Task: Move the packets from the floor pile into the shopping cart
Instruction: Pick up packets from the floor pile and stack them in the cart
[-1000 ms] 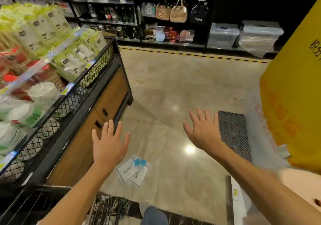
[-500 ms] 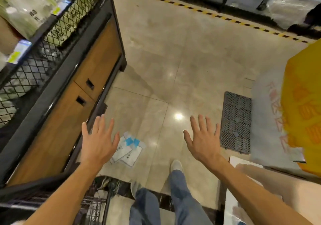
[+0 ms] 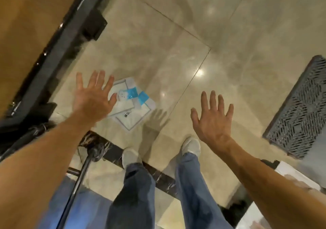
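A small pile of flat white packets (image 3: pixel 134 110) with blue patches lies on the beige tiled floor, just ahead of my feet. My left hand (image 3: pixel 91 99) hovers above the pile's left side with fingers spread, holding nothing, and hides part of it. My right hand (image 3: pixel 211 121) is spread open to the right of the pile, well apart from it, empty. A dark metal bar of the shopping cart (image 3: pixel 77 181) shows at the lower left; the basket itself is out of view.
A wooden display cabinet with a black frame (image 3: pixel 53 55) runs along the left. A dark grated floor mat (image 3: pixel 299 108) lies at the right. My two feet in grey shoes (image 3: pixel 191 146) stand just behind the pile. A white surface (image 3: pixel 289 179) shows at the lower right.
The view has tilted down from the shelves to the floor. Both hands have dropped toward the floor, the left one now over the packets. The pile has not moved.
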